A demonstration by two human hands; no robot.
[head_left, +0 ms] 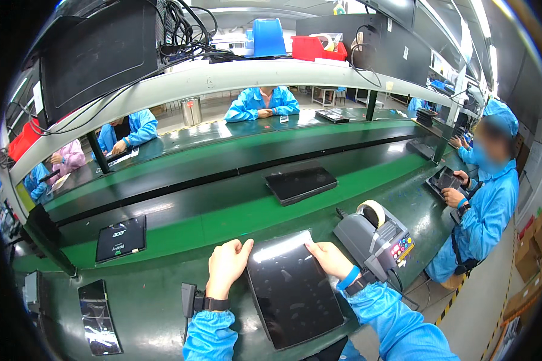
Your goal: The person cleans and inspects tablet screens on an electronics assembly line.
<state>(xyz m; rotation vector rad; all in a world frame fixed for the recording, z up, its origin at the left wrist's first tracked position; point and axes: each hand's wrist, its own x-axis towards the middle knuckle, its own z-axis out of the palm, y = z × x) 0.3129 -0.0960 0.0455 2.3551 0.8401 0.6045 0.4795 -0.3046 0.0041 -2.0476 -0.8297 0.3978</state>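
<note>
A black tablet (292, 295) lies tilted on the green bench in front of me. Its glossy screen has pale spots or bubbles, and a clear film edge seems to show along its far side. My left hand (227, 268) is closed at the far left corner, thumb upward, the other fingers curled and partly hidden. At the far right corner, my right hand (331, 262) pinches the edge between thumb and fingers. Whether the fingers grip the film or the tablet itself is hard to make out. Both wrists wear dark bands over blue sleeves.
A grey tape dispenser (367, 240) stands right of the tablet. Another tablet (301, 185) lies on the belt (193, 220), a lit one (121, 239) on the left, and a dark one (99, 317) at the near left. Co-workers in blue sit opposite; one person (485, 192) handles a tablet at right.
</note>
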